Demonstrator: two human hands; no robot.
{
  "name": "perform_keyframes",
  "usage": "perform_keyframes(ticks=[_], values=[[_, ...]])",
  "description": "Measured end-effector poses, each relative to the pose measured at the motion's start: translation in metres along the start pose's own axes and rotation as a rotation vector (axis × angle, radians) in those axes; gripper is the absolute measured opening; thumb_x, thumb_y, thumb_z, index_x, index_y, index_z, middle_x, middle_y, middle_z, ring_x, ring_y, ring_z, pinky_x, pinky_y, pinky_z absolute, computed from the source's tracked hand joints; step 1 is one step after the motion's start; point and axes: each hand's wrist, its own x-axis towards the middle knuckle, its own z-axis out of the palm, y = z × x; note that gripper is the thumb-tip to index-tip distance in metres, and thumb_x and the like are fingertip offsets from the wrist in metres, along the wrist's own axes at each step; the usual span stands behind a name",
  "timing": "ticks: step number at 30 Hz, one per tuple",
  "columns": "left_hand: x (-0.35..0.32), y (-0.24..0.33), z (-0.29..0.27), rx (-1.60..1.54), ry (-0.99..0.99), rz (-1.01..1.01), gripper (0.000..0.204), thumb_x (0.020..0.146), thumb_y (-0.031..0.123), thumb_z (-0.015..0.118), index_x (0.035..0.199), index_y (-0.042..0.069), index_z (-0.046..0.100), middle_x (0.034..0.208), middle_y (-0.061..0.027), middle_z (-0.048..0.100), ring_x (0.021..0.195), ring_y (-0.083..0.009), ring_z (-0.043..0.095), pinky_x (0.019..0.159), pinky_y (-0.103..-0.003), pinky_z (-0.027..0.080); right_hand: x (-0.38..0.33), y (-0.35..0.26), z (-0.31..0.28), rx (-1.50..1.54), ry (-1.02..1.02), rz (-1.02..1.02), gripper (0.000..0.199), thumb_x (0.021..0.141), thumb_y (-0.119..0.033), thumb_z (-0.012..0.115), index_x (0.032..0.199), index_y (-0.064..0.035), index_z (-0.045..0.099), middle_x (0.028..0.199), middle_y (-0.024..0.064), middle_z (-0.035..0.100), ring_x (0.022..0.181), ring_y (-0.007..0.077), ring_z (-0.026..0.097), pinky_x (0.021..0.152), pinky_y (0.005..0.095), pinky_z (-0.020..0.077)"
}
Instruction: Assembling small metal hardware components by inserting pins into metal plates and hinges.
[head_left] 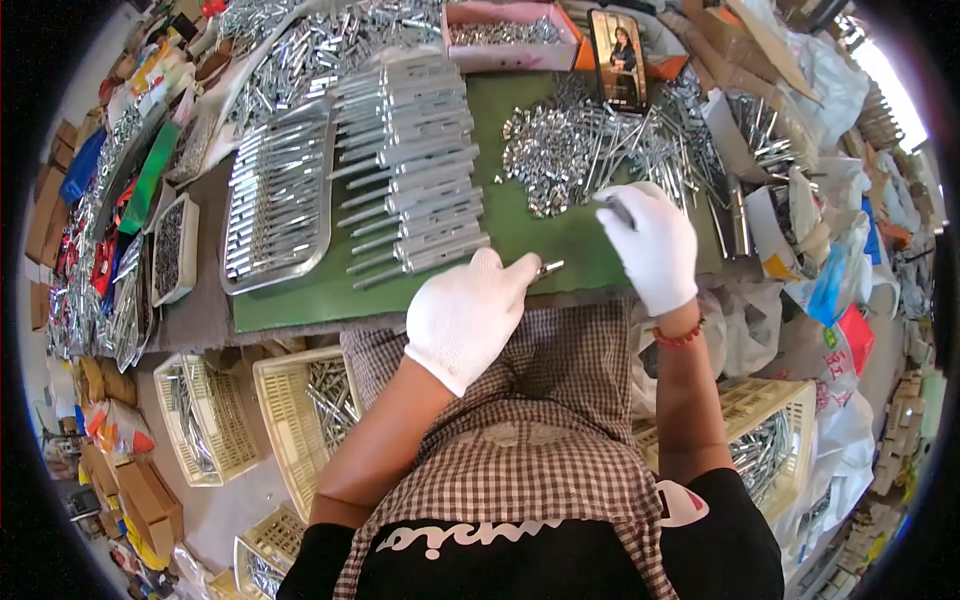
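Note:
My left hand, in a white knit glove, is closed near the front edge of the green work surface. A short, shiny metal rod sticks out past its fingertips. To the right, my right hand, also gloved, hovers beside a heap of small metal fittings. Its thumb and fingers are drawn together, and I cannot make out what is between them. Left of the heap lies a long stack of metal tube pieces, with its nearest end beside my left hand.
A metal tray holds rows of rods at the left. Behind stand a pink box of small parts and a propped phone. Long thin pins lie at the right. Cream plastic crates of metal parts sit below the table.

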Motion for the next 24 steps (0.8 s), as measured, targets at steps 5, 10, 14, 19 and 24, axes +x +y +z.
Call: perform_keyframes(ticks=[5,10,14,19,24], values=[[-0.002,0.000,0.000,0.015,0.014,0.002,0.017,0.091,0.020,0.060,0.108,0.023,0.065,0.076,-0.0080,0.055,0.059,-0.0293,0.061,0.052,-0.042,0.049,0.012,0.008,0.022,-0.153,-0.137,-0.015,0.014,0.088,-0.025,0.068,0.092,-0.0118,0.070,0.094,0.0100,0.066,0.082,0.0323,0.067,0.072,0.0420,0.0528],[-0.002,0.000,0.000,0.009,0.010,0.003,0.019,0.090,0.019,0.062,0.108,0.023,0.065,0.075,-0.0070,0.054,0.058,-0.0275,0.060,0.051,-0.041,0.049,-0.001,0.007,0.015,0.039,-0.152,0.000,0.017,0.085,-0.027,0.071,0.088,-0.0095,0.070,0.088,0.0103,0.066,0.081,0.0325,0.066,0.071,0.0415,0.0520],[-0.001,-0.001,-0.001,0.006,-0.001,0.004,0.019,0.090,0.020,0.063,0.109,0.023,0.066,0.075,-0.0071,0.054,0.059,-0.0273,0.060,0.052,-0.041,0.049,-0.009,0.007,0.009,0.085,-0.140,0.026,0.018,0.083,-0.026,0.073,0.083,-0.0074,0.069,0.084,0.0109,0.065,0.079,0.0323,0.066,0.068,0.0416,0.0509],[0.001,0.004,-0.008,0.025,-0.098,-0.014,0.019,0.092,0.023,0.062,0.111,0.022,0.065,0.080,-0.0077,0.057,0.061,-0.0280,0.062,0.054,-0.041,0.051,-0.012,0.008,0.000,-0.053,-0.174,-0.020,0.013,0.085,-0.021,0.069,0.090,-0.0089,0.068,0.087,0.0108,0.064,0.079,0.0328,0.065,0.069,0.0425,0.0519],[0.006,0.011,-0.004,0.005,-0.101,-0.026,0.019,0.092,0.024,0.061,0.111,0.022,0.064,0.081,-0.0090,0.058,0.064,-0.0299,0.064,0.055,-0.042,0.051,-0.011,-0.001,-0.010,-0.338,-0.259,-0.159,0.014,0.084,-0.019,0.068,0.095,-0.0116,0.068,0.089,0.0094,0.066,0.081,0.0320,0.066,0.069,0.0425,0.0523]])
